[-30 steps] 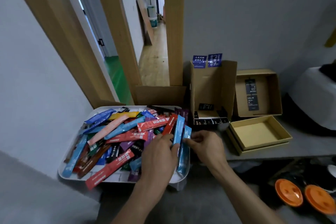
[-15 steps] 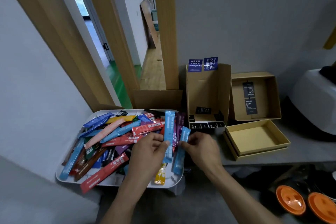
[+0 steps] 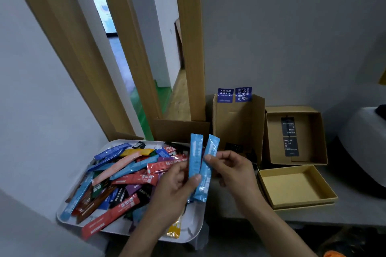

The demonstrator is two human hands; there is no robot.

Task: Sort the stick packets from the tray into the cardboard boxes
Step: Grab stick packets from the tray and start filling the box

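A white tray (image 3: pixel 194 230) at the lower left holds a heap of several stick packets (image 3: pixel 129 175) in blue, red, brown, pink and yellow. My left hand (image 3: pixel 173 192) grips one light blue stick packet (image 3: pixel 195 158) upright above the tray's right end. My right hand (image 3: pixel 231 171) pinches a second light blue stick packet (image 3: pixel 206 175) right beside the first. To the right stand a tall open cardboard box (image 3: pixel 238 123), an open box tipped on its side (image 3: pixel 313 135) with dark labels inside, and a shallow empty box (image 3: pixel 296 185).
All of it rests on a grey ledge (image 3: pixel 334 215) against a grey wall. Wooden frames (image 3: pixel 190 48) and a low cardboard sheet (image 3: pixel 179 130) rise behind the tray. A white appliance (image 3: pixel 363 148) stands at the far right. The ledge's front edge runs just below my hands.
Both hands have lifted off the tray, each bringing up a light blue packet. The two packets now stand upright side by side, higher than before.
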